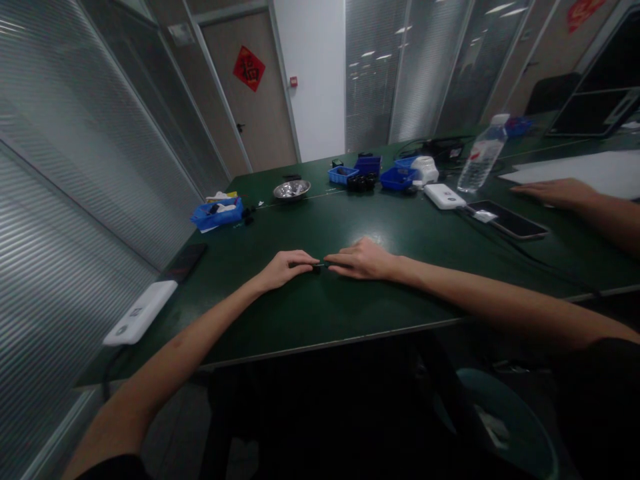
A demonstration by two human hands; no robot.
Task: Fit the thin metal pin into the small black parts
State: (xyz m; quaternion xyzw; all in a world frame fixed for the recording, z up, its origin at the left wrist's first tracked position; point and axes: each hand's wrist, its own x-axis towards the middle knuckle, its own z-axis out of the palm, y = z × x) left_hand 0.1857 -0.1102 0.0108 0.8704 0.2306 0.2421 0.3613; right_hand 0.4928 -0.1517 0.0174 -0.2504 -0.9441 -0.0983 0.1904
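Note:
Just above the green table (300,313), my two hands meet fingertip to fingertip. My left hand (284,270) is closed in a pinch, thumb below and fingers above, on a small dark part (317,269) at its fingertips. From the other side, my right hand (364,260) comes in with its fingertips together on the dark end of the same small piece. A thin pale line, perhaps a pin or shaft, shows in the narrow gap between the hands. The piece is too small to name, and the fingers cover most of it.
A blue tray (217,213) stands far left beside small black parts (249,213). Further back are a metal bowl (292,190) and blue bins (399,178). Rightward are a water bottle (483,157), a white power bank (444,197), a phone (507,219) and another person's hand (563,192).

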